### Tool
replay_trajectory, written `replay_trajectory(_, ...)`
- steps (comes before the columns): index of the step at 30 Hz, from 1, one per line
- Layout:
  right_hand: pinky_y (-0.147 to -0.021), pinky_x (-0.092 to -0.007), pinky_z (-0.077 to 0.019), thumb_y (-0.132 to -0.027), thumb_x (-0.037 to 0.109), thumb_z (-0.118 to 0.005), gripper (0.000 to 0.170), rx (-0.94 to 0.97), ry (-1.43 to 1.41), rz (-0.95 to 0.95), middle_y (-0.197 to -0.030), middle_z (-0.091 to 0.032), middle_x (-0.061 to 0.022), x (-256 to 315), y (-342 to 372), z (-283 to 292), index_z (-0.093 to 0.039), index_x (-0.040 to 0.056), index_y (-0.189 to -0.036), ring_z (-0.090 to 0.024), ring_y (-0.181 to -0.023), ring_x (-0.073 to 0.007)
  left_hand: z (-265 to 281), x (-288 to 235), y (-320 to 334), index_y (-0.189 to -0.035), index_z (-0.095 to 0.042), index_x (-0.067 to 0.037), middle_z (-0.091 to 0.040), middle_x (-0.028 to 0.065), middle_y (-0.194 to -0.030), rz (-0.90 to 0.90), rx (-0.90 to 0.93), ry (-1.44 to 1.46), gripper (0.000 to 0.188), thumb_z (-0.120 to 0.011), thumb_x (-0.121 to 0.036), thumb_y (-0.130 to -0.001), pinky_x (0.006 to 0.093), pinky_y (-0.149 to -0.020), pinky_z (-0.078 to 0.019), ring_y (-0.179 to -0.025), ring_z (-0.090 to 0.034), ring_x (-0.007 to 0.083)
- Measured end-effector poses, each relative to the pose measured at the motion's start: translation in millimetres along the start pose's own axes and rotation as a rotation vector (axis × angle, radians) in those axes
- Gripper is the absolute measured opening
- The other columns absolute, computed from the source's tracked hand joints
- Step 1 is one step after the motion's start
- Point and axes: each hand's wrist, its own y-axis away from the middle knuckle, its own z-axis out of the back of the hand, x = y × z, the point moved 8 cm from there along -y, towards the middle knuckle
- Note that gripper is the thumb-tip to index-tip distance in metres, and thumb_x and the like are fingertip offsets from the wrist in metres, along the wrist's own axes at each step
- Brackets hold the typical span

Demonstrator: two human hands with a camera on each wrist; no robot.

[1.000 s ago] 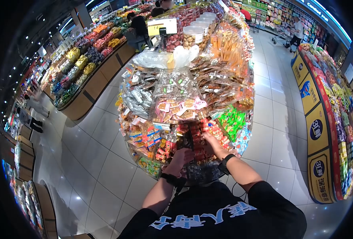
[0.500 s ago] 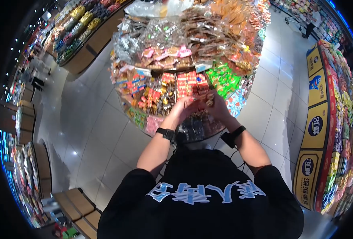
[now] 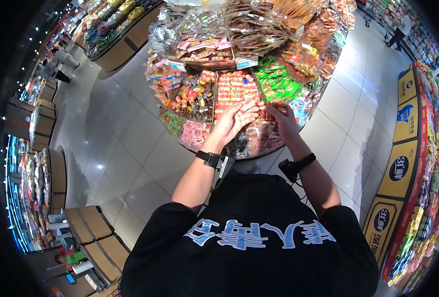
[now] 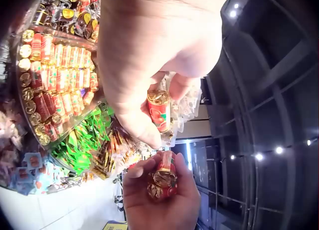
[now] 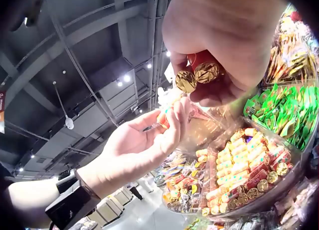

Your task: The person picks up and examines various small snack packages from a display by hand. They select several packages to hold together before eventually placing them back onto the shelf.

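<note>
My left hand (image 3: 232,123) hovers over the front of a round candy display, thumb and fingers pinching one red roll-shaped candy (image 4: 159,113) with gold-foil ends. Beside it on the right, my right hand (image 3: 283,120) holds a couple of matching rolls (image 5: 207,73) in its curled fingers; their gold ends show in the right wrist view. The two hands are close together but apart. Beneath them, a clear-walled compartment (image 5: 251,162) holds rows of the same red and gold rolls.
Green-wrapped sweets (image 3: 279,79) fill the bin to the right, dark and gold-wrapped sweets (image 3: 194,99) the one to the left. Pink packets (image 3: 195,132) lie at the front left rim. Bagged snacks (image 3: 259,24) rise behind. A yellow-fronted shelf (image 3: 397,168) stands across the aisle.
The hands reached down into the bin a second ago, then came together over it. Now they have drawn apart, each with rolls, the left palm turned upward. The head view has tilted down.
</note>
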Motion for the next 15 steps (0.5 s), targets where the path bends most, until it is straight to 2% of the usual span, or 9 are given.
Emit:
replay_trajectory(2, -0.069, -0.0241, -0.0485, -0.087, 0.012, -0.069, 0.022, -0.038, -0.076, -0.048, -0.086, -0.064, -0.0014, -2, 3, 2, -0.062, 0.0023, -0.105, -0.060, -0.075, -0.0086, -8, -6, 6, -0.132, -0.046, 0.006, -0.060, 0.0245, -0.123, -0.027, -0.010, -0.036, 0.036, -0.041, -0.012, -0.101, 0.0358, -0.089, -0.0545, -0.104, -0.065, 0.0319)
replay_trajectory(5, -0.069, -0.0239, -0.0466, -0.088, 0.013, -0.068, 0.020, 0.109, -0.161, -0.002, -0.086, -0.063, -0.0001, -3, 4, -1, -0.063, 0.0033, -0.105, -0.058, -0.075, -0.0078, -23, -15, 15, -0.135, -0.043, 0.007, -0.059, 0.0234, -0.124, -0.083, -0.023, -0.126, 0.039, -0.043, -0.009, -0.100, 0.0362, -0.090, -0.0545, -0.104, -0.065, 0.0323)
replay_trajectory(6, -0.068, -0.0229, -0.0450, -0.088, 0.014, -0.068, 0.021, 0.061, -0.195, 0.024, -0.087, -0.063, 0.0006, -1, 7, -1, -0.063, 0.0039, -0.106, -0.057, -0.076, -0.0071, -23, -15, 16, -0.136, -0.042, 0.007, -0.059, 0.0214, -0.125, -0.094, -0.027, -0.113, 0.041, -0.048, -0.003, -0.096, 0.0354, -0.093, -0.0532, -0.107, -0.064, 0.0312)
replay_trajectory(9, -0.070, -0.0230, -0.0453, -0.088, 0.014, -0.067, 0.023, 0.074, -0.164, 0.030, -0.089, -0.063, 0.0009, 12, 17, -5, -0.063, 0.0038, -0.109, -0.057, -0.078, -0.0065, -33, -15, 18, -0.136, -0.042, 0.007, -0.058, 0.0197, -0.125, -0.139, 0.029, -0.181, 0.045, -0.051, 0.002, -0.093, 0.0342, -0.095, -0.0515, -0.110, -0.063, 0.0292)
replay_trajectory(13, -0.079, -0.0245, -0.0443, -0.092, 0.016, -0.064, 0.025, 0.096, -0.200, 0.030, -0.096, -0.063, -0.0001, 15, 20, -5, -0.062, 0.0033, -0.113, -0.058, -0.086, -0.0087, -38, -19, 18, -0.131, -0.050, 0.004, -0.062, 0.0150, -0.122, -0.251, 0.009, -0.406, 0.040, -0.056, 0.003, -0.091, 0.0321, -0.099, -0.0476, -0.110, -0.062, 0.0219)
replay_trajectory(15, -0.078, -0.0255, -0.0476, -0.091, 0.014, -0.065, 0.024, 0.126, -0.218, 0.047, -0.094, -0.064, -0.0023, 20, 21, -8, -0.060, 0.0015, -0.111, -0.060, -0.084, -0.0102, -37, -22, 18, -0.127, -0.053, 0.003, -0.063, 0.0121, -0.120, -0.283, -0.053, -0.570, 0.037, -0.058, 0.002, -0.090, 0.0305, -0.098, -0.0467, -0.109, -0.061, 0.0187)
